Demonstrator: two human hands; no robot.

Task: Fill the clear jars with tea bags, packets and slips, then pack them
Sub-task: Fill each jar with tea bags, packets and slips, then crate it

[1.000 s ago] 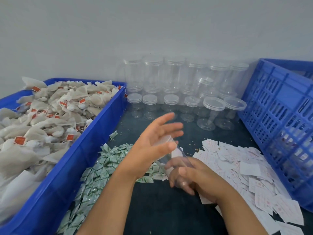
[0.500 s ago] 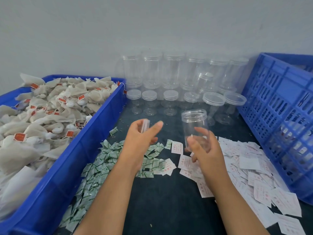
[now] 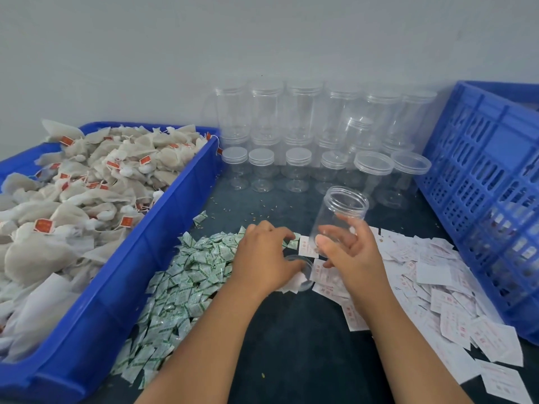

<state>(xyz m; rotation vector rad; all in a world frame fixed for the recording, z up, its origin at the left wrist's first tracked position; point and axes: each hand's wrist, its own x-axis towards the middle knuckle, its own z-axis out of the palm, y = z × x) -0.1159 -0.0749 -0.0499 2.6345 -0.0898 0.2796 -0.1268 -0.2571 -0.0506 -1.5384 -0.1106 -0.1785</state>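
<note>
Starting with the bulk, the blue bin (image 3: 122, 287) along the left edge of the table (image 3: 291, 345) is heaped with tea bags (image 3: 87, 199) — soft, light pouches whose strings will likely snag, so take each by its body. The blue crate (image 3: 478, 182) at the right edge screens its contents behind the grid; something pale shows, but you cannot make it out. Stacked clear jars (image 3: 297, 112) line the far edge, their outlines blurring together. Your right hand (image 3: 353, 255) has thumb and fingers wrapped round the lower wall of the open jar (image 3: 341, 211), tilted near mid-table, its base hidden behind your fingers. It looks light, stiff and slick, so grip the wall low, not the threaded rim. The green packets (image 3: 186, 275) and white slips (image 3: 437, 281) are flat and flimsy — pinch an edge. Your left hand (image 3: 265, 258) lies knuckles-up, fingers bent over the packets, covering part of the lid (image 3: 304, 277); whether its fingertips pinch anything is hidden.
</note>
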